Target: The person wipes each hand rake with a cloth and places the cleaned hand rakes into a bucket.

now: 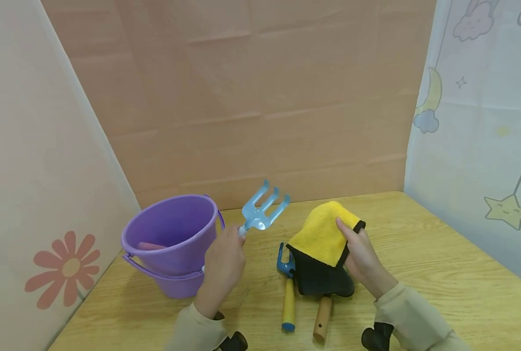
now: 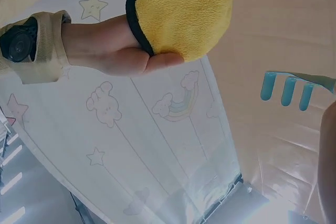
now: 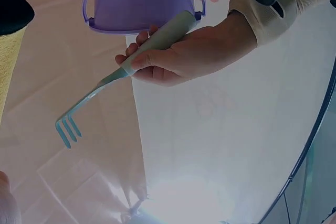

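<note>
My left hand point(image 1: 225, 268) grips a light blue hand rake point(image 1: 257, 218) by its handle, three prongs pointing up and away, beside the bucket. In the right wrist view the rake's pale, thick handle point(image 3: 170, 34) runs through the curled fingers. My right hand point(image 1: 365, 258) pinches a yellow cloth with black edging point(image 1: 323, 236), thumb on top of the yellow face. Below the cloth lies a trowel with a wooden handle point(image 1: 323, 319); the cloth overlaps its dark blade. Left of it lies a small blue fork with a yellow handle point(image 1: 288, 304).
A purple bucket point(image 1: 172, 263) stands at the left of the wooden table point(image 1: 418, 243), with a pinkish piece point(image 1: 150, 246) inside. A brown paper-like backdrop point(image 1: 242, 97) closes off the back, and pale printed sheets hang at both sides.
</note>
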The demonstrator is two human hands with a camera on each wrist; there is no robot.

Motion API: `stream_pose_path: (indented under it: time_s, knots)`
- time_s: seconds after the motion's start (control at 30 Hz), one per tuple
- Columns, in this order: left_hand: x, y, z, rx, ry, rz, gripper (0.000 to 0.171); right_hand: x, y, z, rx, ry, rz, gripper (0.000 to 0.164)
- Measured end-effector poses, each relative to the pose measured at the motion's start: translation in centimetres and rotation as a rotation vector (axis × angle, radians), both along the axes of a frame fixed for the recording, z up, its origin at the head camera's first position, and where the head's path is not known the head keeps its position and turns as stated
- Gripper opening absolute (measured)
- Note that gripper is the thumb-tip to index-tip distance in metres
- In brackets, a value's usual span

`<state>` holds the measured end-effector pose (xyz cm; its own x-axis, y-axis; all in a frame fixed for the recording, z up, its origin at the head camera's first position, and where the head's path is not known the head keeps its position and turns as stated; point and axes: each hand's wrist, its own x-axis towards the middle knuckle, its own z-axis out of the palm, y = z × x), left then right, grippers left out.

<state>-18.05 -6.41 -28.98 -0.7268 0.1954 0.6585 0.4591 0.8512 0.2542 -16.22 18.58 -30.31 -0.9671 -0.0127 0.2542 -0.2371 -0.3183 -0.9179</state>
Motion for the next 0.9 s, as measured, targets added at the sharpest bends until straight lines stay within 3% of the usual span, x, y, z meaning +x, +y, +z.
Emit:
stream_pose_path:
  time_s: [0.13, 0.3, 0.53, 0.7, 0.9]
  knots:
    - [-0.5, -0.9, 0.8, -0.020, 0.088, 0.038, 0.011, -0.1, 0.1, -0.2, -0.003, 0.004, 0.000, 0.027]
    - [-1.3, -2.7, 2.7, -0.015, 0.090, 0.094, 0.013, -0.2, 0.3, -0.4, -0.006, 0.003, 0.006, 0.026]
    - [-1.6, -6.0, 5.0, 0.012, -0.012, 0.196, 0.018, -0.3, 0.4, -0.5, -0.015, -0.028, 0.002, 0.026]
    - [-1.4, -8.0, 5.8, -0.009, -0.068, 0.280, 0.018, -0.3, 0.3, -0.5, -0.002, -0.068, -0.004, 0.028]
    - [-1.2, -9.5, 6.4, -0.026, -0.140, 0.316, 0.013, -0.5, 0.1, -0.7, -0.009, -0.104, -0.012, 0.030]
